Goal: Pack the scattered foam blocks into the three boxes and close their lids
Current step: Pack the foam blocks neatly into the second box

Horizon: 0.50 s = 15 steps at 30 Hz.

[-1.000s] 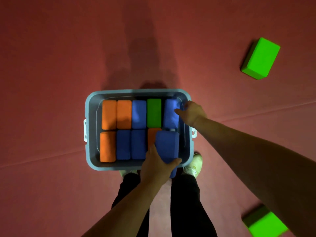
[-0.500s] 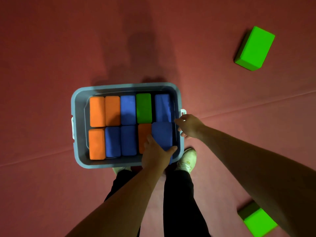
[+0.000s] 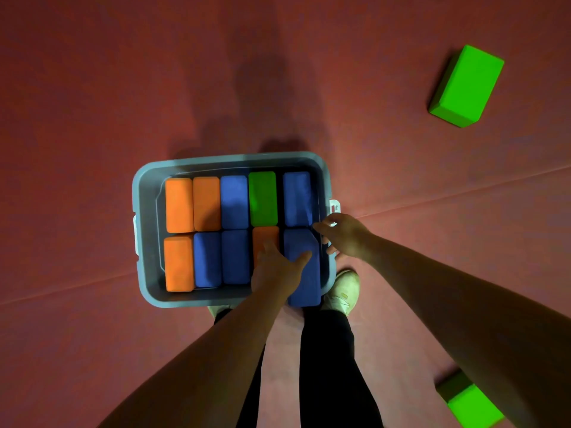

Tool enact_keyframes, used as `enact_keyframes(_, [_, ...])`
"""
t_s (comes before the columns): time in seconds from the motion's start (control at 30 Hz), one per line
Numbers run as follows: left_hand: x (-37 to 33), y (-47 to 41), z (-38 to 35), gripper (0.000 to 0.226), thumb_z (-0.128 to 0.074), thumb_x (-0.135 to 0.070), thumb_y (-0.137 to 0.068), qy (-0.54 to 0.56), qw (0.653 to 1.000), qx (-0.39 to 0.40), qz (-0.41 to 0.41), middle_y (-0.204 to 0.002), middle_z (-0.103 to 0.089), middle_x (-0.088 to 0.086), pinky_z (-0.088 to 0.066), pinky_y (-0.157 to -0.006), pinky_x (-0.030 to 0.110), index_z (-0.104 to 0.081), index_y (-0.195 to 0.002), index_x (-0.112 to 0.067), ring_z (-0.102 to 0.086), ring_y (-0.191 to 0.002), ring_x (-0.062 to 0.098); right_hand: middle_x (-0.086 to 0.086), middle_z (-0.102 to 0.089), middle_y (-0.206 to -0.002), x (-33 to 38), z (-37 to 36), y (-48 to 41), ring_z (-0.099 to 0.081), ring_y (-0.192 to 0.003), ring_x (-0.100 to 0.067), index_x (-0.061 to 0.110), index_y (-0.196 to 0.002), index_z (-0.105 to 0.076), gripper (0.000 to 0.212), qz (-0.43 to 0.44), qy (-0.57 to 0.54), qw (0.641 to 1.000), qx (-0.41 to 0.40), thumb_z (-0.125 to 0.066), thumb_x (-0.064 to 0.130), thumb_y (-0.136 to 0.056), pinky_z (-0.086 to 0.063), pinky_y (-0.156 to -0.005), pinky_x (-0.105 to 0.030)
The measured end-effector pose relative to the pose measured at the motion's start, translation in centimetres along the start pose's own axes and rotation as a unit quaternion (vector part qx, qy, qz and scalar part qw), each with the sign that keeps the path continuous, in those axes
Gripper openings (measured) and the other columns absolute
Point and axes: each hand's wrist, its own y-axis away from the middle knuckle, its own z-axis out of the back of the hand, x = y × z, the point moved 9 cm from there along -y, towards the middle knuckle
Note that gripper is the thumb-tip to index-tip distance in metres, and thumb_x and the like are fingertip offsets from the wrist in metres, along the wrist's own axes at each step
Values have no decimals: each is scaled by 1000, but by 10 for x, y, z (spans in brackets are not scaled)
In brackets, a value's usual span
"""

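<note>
Left hand [image 3: 276, 271] presses blue block [image 3: 305, 287] in box [image 3: 144, 186].

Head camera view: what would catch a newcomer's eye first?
The grey box at the centre, packed with orange, blue and green blocks, with the left hand pressing a blue block into its near right corner. On the red floor lie a far green block at upper right and a near green block at lower right.
</note>
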Motion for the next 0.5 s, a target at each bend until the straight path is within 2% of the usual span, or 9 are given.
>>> enact_keyframes(0.07, [1,-6,-2,71,-63,-59,-83,-34,999,22,-4,-129,-59,8,-50,-86,42,-39,-140,-24,-59,-113,33,-14,-69,-89,-6,-8,0,-66,-66,-24,7,-100,-60,29,-18,26,999,36,-62,35,-93,-58,-58,-34])
enact_keyframes(0.13, [4,-13,-5,52,-59,-52,-90,-67,997,42,-11,-121,-63,8,-51,-85,40,-52,-128,-18,-61,-107,32,-12,-69,-84,-14,-21,1,-64,-64,-23,7,-93,-58,25,-40,58,994,78,-65,31,-92,-58,-61,-35])
enact_keyframes(0.2, [10,-21,-2,43,-58,-50,-91,-73,997,39,-8,-111,-66,8,-51,-79,38,-58,-115,-14,-62,-98,31,-12,-67,-75,-21,-30,-3,-61,-57,-22,8,-86,-55,21,-51,57,993,85,-62,27,-94,-54,-55,-31])
enact_keyframes(0.27, [18,-31,3,40,-60,-50,-90,-51,998,21,15,-96,-65,8,-50,-71,36,-59,-102,-12,-63,-88,30,-10,-64,-70,-22,-35,-9,-58,-53,-21,9,-84,-57,21,-58,11,996,68,-56,25,-97,-48,-50,-26])
enact_keyframes(0.37, [27,-43,-6,38,-61,-39,-94,125,988,45,77,-72,-68,13,-59,-61,42,-61,-75,-6,-66,-63,27,-9,-70,-79,-21,-37,-23,-66,-62,-20,9,-91,-66,25,-50,-22,998,34,-53,28,-98,-57,-57,-29])
enact_keyframes(0.43, [27,-45,-19,35,-59,-25,-98,236,961,73,127,-65,-62,12,-55,-47,29,-58,-70,-4,-59,-53,22,-12,-70,-79,-22,-44,-30,-69,-70,-27,7,-88,-63,26,-66,-34,996,46,-51,26,-100,-60,-68,-37])
enact_keyframes(0.47, [27,-49,-25,33,-58,-22,-99,256,954,83,131,-65,-60,11,-49,-41,23,-58,-72,-2,-56,-52,20,-13,-69,-75,-23,-46,-34,-70,-69,-29,6,-85,-62,28,-78,-39,995,51,-50,25,-100,-61,-67,-39])
enact_keyframes(0.5, [27,-52,-31,31,-57,-20,-99,257,953,97,131,-65,-59,12,-45,-39,19,-58,-75,0,-55,-52,19,-14,-68,-69,-25,-46,-37,-69,-62,-28,4,-83,-61,30,-87,-44,994,44,-50,26,-101,-60,-59,-36])
